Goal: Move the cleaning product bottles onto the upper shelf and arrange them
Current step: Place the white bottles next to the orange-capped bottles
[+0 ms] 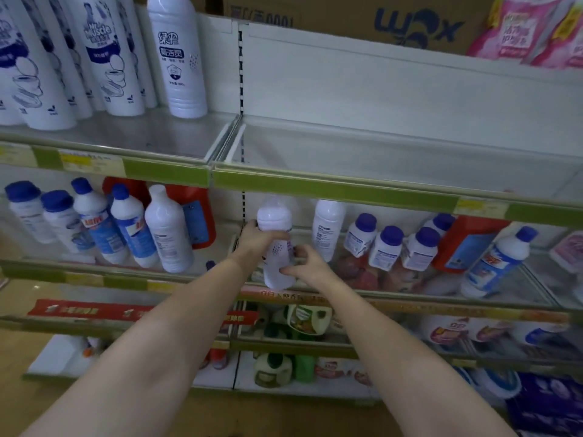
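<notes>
A white cleaning bottle [275, 238] is held upright in front of the middle shelf. My left hand [255, 239] grips its upper body from the left. My right hand [304, 263] holds its lower part from the right. Just above, the right bay of the upper shelf [378, 152] is bare. A matching white bottle [176, 55] stands upright on the left bay of that shelf, beside tall white Mr Muscle bottles [104, 55]. Another white bottle [326, 228] stands on the middle shelf to the right of my hands.
Blue-capped bottles [389, 247] and a red jug [463, 244] crowd the middle shelf [441, 298] on the right; more blue-capped bottles [94, 222] lean on the left. A green price rail [331, 187] fronts the upper shelf. A cardboard box [394, 20] and pink packs [530, 29] sit on top.
</notes>
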Tool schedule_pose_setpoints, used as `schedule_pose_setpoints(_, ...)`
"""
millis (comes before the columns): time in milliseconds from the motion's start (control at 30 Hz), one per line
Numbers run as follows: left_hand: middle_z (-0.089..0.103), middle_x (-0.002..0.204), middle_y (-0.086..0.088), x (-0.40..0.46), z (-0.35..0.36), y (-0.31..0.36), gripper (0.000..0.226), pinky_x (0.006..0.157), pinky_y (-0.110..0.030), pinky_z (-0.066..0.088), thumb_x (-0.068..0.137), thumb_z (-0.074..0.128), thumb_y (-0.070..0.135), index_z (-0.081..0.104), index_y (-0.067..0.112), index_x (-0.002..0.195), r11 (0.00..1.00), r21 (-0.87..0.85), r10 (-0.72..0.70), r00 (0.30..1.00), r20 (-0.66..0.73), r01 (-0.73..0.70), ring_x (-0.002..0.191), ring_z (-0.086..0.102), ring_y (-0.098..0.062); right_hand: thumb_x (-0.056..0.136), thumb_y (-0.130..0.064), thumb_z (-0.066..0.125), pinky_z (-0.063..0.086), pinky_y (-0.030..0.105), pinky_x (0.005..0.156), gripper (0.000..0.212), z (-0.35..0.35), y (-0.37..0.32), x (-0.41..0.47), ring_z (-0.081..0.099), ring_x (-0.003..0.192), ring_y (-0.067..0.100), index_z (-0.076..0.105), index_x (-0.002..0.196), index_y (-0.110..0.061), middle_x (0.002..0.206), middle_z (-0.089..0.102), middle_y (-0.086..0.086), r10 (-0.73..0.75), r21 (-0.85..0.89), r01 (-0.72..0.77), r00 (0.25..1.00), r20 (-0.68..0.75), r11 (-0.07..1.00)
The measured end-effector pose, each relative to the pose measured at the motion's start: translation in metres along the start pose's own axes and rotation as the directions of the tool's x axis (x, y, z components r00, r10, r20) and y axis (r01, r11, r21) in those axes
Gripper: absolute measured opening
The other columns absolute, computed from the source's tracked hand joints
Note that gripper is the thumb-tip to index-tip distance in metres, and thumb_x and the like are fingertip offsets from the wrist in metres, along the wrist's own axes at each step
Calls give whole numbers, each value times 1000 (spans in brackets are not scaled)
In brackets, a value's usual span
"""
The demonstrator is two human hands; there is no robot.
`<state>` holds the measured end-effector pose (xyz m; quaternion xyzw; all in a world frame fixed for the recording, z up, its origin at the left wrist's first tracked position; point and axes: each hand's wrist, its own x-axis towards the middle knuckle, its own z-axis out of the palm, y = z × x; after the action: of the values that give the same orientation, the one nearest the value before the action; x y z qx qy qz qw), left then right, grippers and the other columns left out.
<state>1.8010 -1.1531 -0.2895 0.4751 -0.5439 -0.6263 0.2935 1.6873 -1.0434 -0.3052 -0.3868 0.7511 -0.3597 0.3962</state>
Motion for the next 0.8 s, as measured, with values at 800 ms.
schedule_pose_setpoints(800, 74, 110, -13, -156, 98, -32, 73, 89, -44, 57, 69, 77, 61, 61, 13, 121, 947, 126, -315, 934, 167, 297, 102, 71, -30, 68, -44, 89, 55, 42, 93, 107, -79, 93, -126, 66, 107, 22, 26, 151, -17, 130, 60, 5, 22, 113, -48, 976, 217, 993)
